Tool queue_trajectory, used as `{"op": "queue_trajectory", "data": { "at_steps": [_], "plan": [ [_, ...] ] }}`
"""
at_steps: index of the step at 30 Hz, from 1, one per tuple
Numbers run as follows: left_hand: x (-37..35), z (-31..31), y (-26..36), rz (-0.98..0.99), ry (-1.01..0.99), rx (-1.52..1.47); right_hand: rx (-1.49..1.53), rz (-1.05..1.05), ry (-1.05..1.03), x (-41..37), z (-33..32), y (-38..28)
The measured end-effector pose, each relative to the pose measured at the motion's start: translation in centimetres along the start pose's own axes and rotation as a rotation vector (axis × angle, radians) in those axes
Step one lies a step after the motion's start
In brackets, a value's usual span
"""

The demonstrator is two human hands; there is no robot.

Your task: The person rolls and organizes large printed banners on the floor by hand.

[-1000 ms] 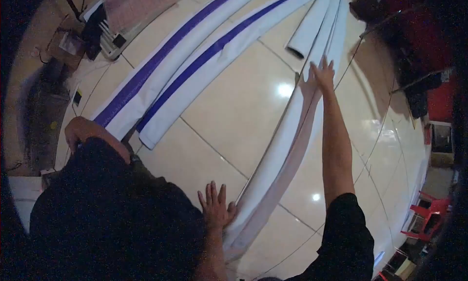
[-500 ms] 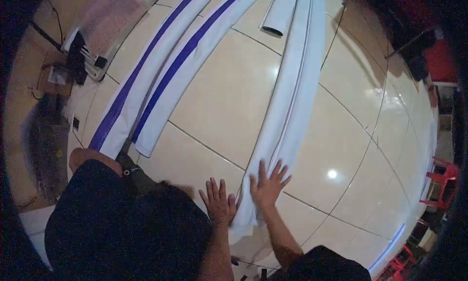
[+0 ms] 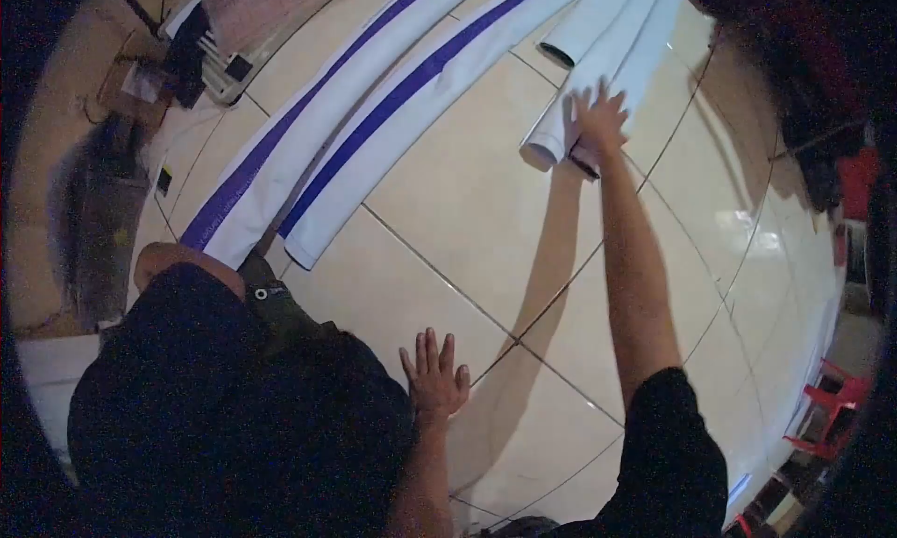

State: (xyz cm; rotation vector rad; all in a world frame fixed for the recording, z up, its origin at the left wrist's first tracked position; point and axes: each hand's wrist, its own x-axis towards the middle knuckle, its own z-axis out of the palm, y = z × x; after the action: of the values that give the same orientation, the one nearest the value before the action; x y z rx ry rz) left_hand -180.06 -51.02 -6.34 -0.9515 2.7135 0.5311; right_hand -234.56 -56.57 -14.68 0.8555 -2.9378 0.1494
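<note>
My left hand (image 3: 437, 381) lies flat on the tiled floor with its fingers spread, holding nothing. Stretched far forward, my right hand (image 3: 599, 120) rests with spread fingers on the near end of a white rolled sheet (image 3: 621, 66). That sheet forms two rolls side by side, their open ends towards me. Another white roll (image 3: 587, 35) with a dark open end lies just left of it. Further left are two long white strips with purple bands, one (image 3: 411, 94) nearer the middle and one (image 3: 290, 132) beside it.
A bent knee (image 3: 192, 262) rests at the left by the strips' ends. Beige tiles (image 3: 448, 211) form the floor. Red stools (image 3: 827, 407) stand at the right edge. A pinkish mat (image 3: 257, 15) and a white rack (image 3: 220, 76) are at the upper left.
My right hand has moved forward, away from me. The double roll's near end, which was beside my left hand, now lies much farther forward. My left hand stays on the floor.
</note>
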Motion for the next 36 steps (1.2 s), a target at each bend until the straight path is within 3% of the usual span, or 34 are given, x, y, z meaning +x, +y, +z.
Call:
{"op": "queue_trajectory", "data": {
  "at_steps": [1, 7, 12, 16, 17, 19, 21, 22, 23, 24, 27, 29, 30, 31, 32, 33, 36],
  "plan": [
    [0.2, -0.3, 0.3, -0.009, 0.009, -0.024, 0.207, 0.264, -0.142, -4.2, -5.8, -5.1],
    [0.0, -1.3, 0.7, -0.002, 0.032, -0.025, 0.164, 0.204, -0.114, -7.1, -4.9, -10.4],
    [0.3, -1.2, 1.1, 0.012, 0.022, -0.028, 0.241, -0.03, -0.098, -18.4, -6.5, -20.4],
    [0.1, 0.4, 0.3, 0.024, -0.049, 0.08, 0.356, -0.167, -0.199, -25.7, -8.6, -23.9],
    [-0.1, 0.4, 0.2, 0.021, -0.12, 0.099, 0.385, -0.224, -0.305, -27.2, -9.9, -24.4],
    [-1.0, 2.4, -0.6, 0.011, -0.079, 0.044, 0.419, -0.295, -0.438, -30.1, -11.7, -24.8],
    [-0.8, 2.1, -0.5, 0.063, 0.072, -0.029, 0.469, -0.481, -0.566, -31.3, -13.6, -24.7],
    [-0.4, 2.1, -0.7, 0.054, 0.078, -0.024, 0.419, -0.546, -0.658, -30.9, -14.9, -24.2],
    [0.1, 2.1, -0.9, 0.05, 0.086, -0.001, 0.632, -0.407, -0.845, -29.0, -14.6, -23.7],
    [0.0, 2.3, -0.8, 0.038, 0.085, 0.018, 0.683, -0.4, -0.79, -26.9, -14.1, -22.6],
    [-0.1, 0.6, 0.2, -0.019, 0.056, -0.05, 0.315, -0.347, -0.128, -12.7, -8.1, -19.5],
    [-0.1, 0.6, 0.1, -0.029, 0.026, -0.082, -0.015, -0.267, 0.185, -3.1, -4.5, -16.8],
    [-0.3, 1.8, -0.2, -0.003, 0.127, -0.101, -0.049, -0.266, 0.27, 0.3, -3.8, -15.5],
    [-0.4, 2.0, -0.4, -0.009, 0.126, -0.104, 0.131, -0.308, 0.237, 4.2, -1.8, -13.1],
    [-0.4, 2.2, -0.4, -0.013, 0.119, -0.084, 0.082, -0.312, 0.101, 6.7, -0.4, -10.8],
    [-0.4, 2.2, -0.4, -0.02, 0.114, -0.065, 0.0, -0.172, -0.093, 6.4, -3.6, -11.7],
    [-0.2, 1.7, -0.5, -0.011, 0.058, -0.051, -0.007, -0.119, -0.23, 7.5, -3.6, -12.7]
  ]
}}
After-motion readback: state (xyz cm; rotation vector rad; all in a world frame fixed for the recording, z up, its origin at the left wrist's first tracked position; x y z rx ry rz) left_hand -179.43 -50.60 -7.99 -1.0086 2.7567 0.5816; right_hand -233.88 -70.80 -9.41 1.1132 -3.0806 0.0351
